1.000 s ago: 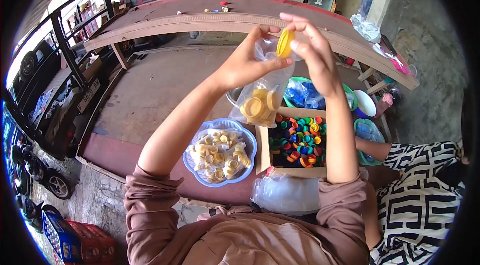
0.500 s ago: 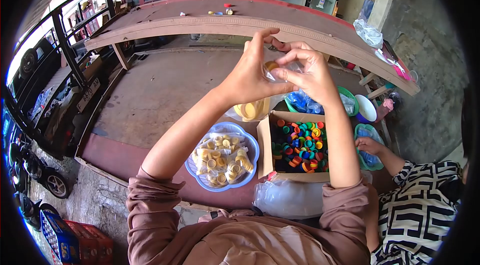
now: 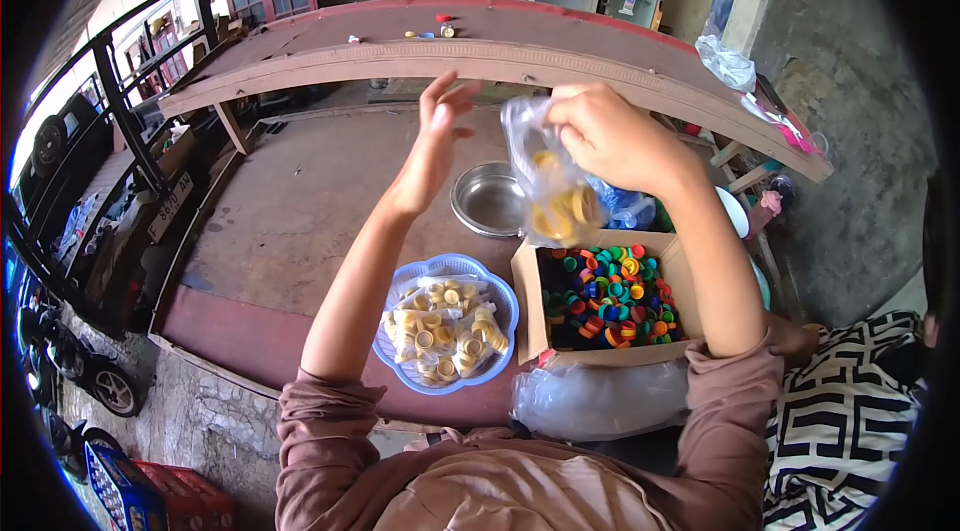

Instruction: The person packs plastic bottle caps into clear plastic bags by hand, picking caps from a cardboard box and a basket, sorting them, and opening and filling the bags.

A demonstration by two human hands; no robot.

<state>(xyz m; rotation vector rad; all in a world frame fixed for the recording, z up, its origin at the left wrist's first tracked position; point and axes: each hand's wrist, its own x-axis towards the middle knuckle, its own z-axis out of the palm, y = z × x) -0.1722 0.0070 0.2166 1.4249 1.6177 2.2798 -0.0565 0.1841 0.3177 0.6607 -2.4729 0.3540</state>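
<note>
My right hand (image 3: 610,136) grips the top of a clear plastic bag (image 3: 545,166) with yellow caps inside, hanging above a cardboard box (image 3: 532,306). Apart from the bag, to its left, my left hand (image 3: 435,146) is raised with fingers spread and nothing in it. Many coloured caps (image 3: 610,296) fill the box. A blue plastic basket (image 3: 510,311) left of the box holds several clear bags of pale yellow caps (image 3: 440,326). Behind these sits a metal bowl (image 3: 485,201), its right edge partly hidden by the hanging bag.
Clear plastic bags (image 3: 600,401) lie in front of the box. Behind my right hand is a blue bundle (image 3: 625,206). A person in a patterned garment (image 3: 845,411) sits at the right. A raised wooden bench (image 3: 350,56) crosses the back, with small items on it.
My hands have separated; the left let go of the bag and moved left. My right hand holds the bag, now right of the metal bowl, which has come into fuller view.
</note>
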